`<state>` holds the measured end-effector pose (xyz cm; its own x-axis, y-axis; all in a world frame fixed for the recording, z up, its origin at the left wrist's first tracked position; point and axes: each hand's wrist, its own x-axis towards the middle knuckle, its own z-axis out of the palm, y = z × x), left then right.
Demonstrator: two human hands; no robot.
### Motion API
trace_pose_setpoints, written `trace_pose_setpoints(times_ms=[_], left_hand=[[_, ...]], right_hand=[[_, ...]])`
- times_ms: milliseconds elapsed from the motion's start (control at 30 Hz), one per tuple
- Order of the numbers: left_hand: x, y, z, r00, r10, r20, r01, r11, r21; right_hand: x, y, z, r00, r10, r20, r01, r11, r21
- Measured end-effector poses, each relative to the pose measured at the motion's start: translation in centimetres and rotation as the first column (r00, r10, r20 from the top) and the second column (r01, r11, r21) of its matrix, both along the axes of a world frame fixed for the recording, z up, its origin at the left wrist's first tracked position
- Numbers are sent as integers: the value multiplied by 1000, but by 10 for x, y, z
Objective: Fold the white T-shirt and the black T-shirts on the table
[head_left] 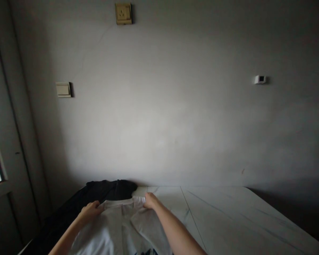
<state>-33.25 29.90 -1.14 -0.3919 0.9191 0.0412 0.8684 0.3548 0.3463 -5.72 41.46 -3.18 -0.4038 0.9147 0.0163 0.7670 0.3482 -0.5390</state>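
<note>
A white T-shirt [106, 226] with a dark print at the lower edge of the view is stretched between my two hands, its collar side away from me. My left hand [89, 209] is closed on the shirt's left shoulder. On the other shoulder, close to the neckline, my right hand [150, 200] grips the cloth. The lower part of the shirt runs out of view. Behind and to the left of it lies black clothing [106, 190] in a heap.
The marble-patterned white table [223, 212] stands against a grey wall [162, 106]. On the wall are a socket [123, 13], a light switch [63, 89] and a small white device [260, 79]. At far left is a door [5, 198].
</note>
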Motion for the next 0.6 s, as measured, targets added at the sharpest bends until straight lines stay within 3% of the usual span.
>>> trace_pose_setpoints(times_ms=[100,200,300,433,533,567,600], left_hand=[[12,-4,17,990,-77,114,70,995,67],[35,-12,58,915,-260,308,212,960,181],[64,-21,124,789,-487,375,379,866,327],[107,-30,233,786,-601,142,485,743,461],[144,-39,308,873,-479,-89,417,641,644],[156,-42,328,905,-396,-156,378,577,724],[168,-46,345,924,-312,-223,360,504,785]], right_hand=[[25,-7,24,999,6,-31,-6,1000,-10],[64,-12,73,995,-32,-93,33,999,8],[114,-16,145,982,-75,-172,84,996,44],[184,-34,260,949,-111,-296,172,967,188],[227,-59,338,909,-134,-395,291,884,367],[239,-69,360,888,-130,-440,349,815,463],[249,-78,378,874,-107,-474,402,707,582]])
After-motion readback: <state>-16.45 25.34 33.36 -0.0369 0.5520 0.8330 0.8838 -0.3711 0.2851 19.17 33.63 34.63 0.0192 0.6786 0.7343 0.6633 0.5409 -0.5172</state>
